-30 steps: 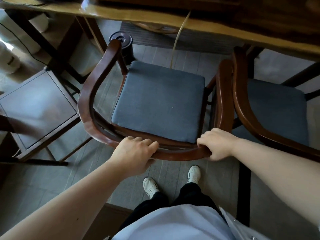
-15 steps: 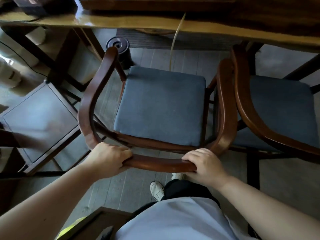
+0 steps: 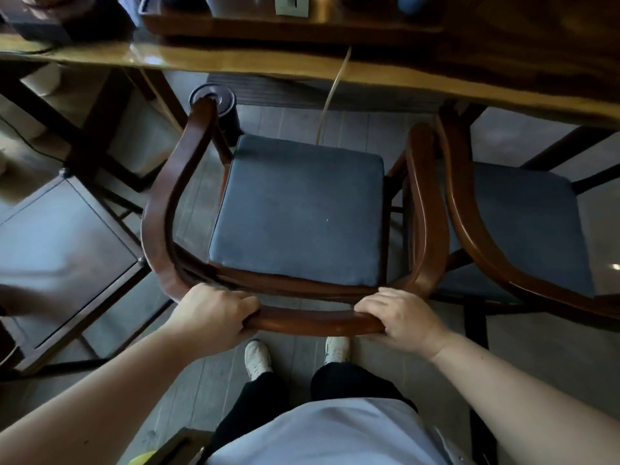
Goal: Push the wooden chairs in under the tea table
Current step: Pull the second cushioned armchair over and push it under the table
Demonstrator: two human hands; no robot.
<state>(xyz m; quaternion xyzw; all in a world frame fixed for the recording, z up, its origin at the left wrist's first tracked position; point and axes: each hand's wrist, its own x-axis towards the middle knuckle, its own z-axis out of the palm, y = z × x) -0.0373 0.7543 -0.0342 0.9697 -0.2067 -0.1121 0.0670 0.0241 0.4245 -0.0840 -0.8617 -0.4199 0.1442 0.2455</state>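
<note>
A wooden armchair (image 3: 161,209) with a curved back rail and a dark blue seat cushion (image 3: 298,209) stands in front of me, facing the tea table (image 3: 235,63). Its armrest tips reach near the table's front edge. My left hand (image 3: 214,312) grips the left part of the back rail. My right hand (image 3: 399,317) grips the right part of the same rail. A second armchair (image 3: 469,229) of the same kind, with a blue cushion, stands close on the right, its arm nearly touching the first chair's arm.
A dark square wooden stool (image 3: 63,256) stands to the left. A black cylinder (image 3: 214,99) sits on the floor under the table by the chair's left arm. A thin cord (image 3: 330,95) hangs from the table. A tray (image 3: 288,25) with tea ware rests on top.
The chair's back rail came toward me and then went forward a little with both hands on it. The table top now shows more at the frame's top.
</note>
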